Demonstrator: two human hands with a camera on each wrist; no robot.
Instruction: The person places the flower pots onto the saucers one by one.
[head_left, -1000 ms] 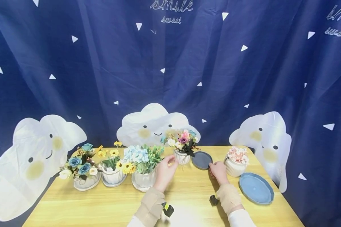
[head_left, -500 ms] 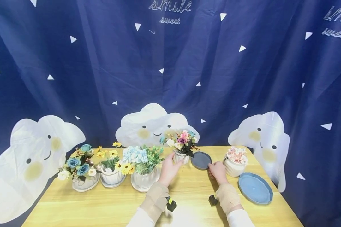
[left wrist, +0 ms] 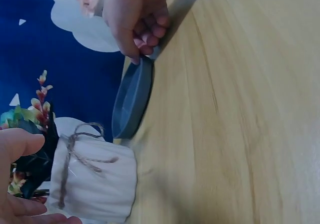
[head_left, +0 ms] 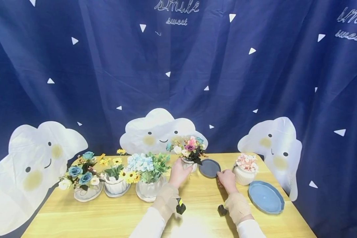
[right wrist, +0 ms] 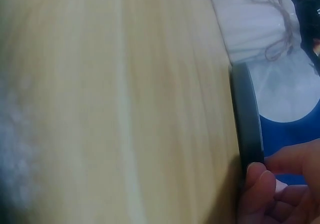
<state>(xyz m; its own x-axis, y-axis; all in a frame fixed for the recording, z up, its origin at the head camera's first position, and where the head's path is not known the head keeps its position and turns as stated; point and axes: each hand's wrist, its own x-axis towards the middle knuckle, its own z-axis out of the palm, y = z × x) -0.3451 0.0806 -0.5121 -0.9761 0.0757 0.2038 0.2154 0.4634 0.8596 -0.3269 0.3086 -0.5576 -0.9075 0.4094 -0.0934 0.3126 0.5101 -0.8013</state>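
A small white ribbed flowerpot stands on the table, with twine tied below its rim. Mixed pink, purple, white and teal flowers fill it. My left hand is at the pot's left side, thumb and fingers spread apart near its rim; whether they touch it is unclear. Just right of the pot lies a round dark grey-blue saucer. My right hand pinches the saucer's near right rim between thumb and forefinger, the other fingers curled, as the right wrist view shows.
Three potted flower arrangements stand on saucers at left: blue roses, yellow daisies, blue hydrangea. A ribbed white pot with pink flowers stands beside the right hand. Right of it lies a larger blue tray. A navy curtain hangs behind the table.
My left hand has moved forward and right, closer around the flowerpot's rim. The right hand still pinches the saucer's edge, and the saucer has not visibly moved.
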